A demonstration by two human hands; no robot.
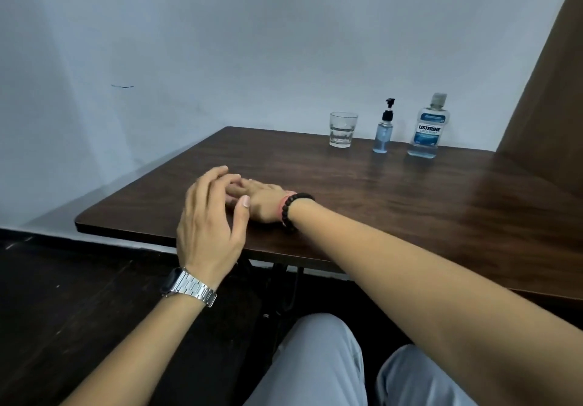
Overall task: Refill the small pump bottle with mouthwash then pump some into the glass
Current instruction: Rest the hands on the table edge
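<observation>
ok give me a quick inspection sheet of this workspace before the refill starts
surface: dark wooden table, glossy, set against a pale wall
job's things: glass, small pump bottle and mouthwash bottle stand upright in a row at the far edge, apart from each other, caps on; the pump bottle holds some blue liquid; the glass looks empty
clutter: nothing seen
grippers: left hand hovers over the near edge with fingers relaxed, holding nothing; right hand rests flat on the table, partly hidden behind the left; neither touches the bottles
cables: nothing seen
surroundings: dark floor, brown panel at right, the person's knees below the table
</observation>
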